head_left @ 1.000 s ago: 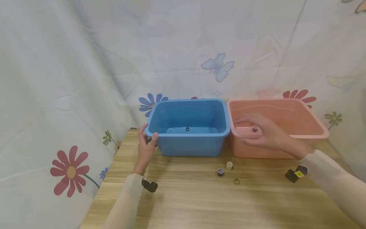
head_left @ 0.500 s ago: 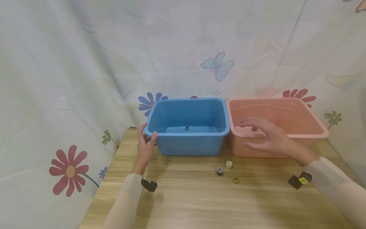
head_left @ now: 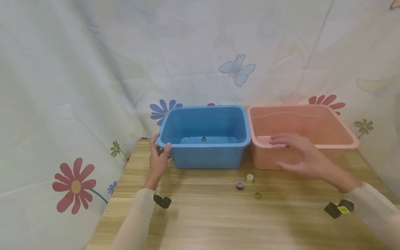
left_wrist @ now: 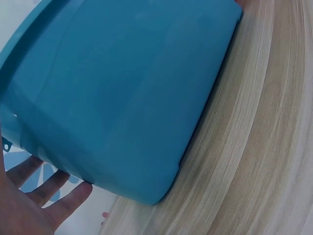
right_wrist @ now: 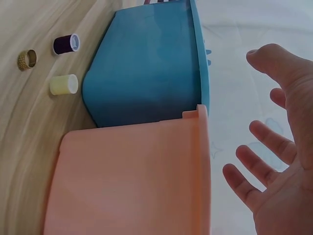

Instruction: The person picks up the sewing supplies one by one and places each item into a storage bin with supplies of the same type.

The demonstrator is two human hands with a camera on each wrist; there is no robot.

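My left hand [head_left: 159,160] grips the front left corner of the blue plastic bin [head_left: 207,158], thumb at the front and fingers along its side. Those fingers [left_wrist: 68,203] touch the bin wall in the left wrist view. A small dark ring-like thing [head_left: 203,139] lies inside that bin. My right hand [head_left: 304,156] hovers at the front rim of the pink bin [head_left: 339,146], fingers spread, holding nothing. In front of the bins lie a dark purple thread spool [right_wrist: 66,44], a pale yellow thread spool [right_wrist: 64,84] and a gold dimpled ring thimble [right_wrist: 27,59].
Both bins stand side by side on a wood-grain table [head_left: 206,222]. Behind them hangs a pale curtain [head_left: 193,52] printed with flowers and a butterfly. Black wrist cameras sit on both arms, over light sleeves.
My right hand has drawn back to the right and spread its fingers. A small spool seen beyond it at the pink bin is now mostly hidden. The left hand keeps its hold.
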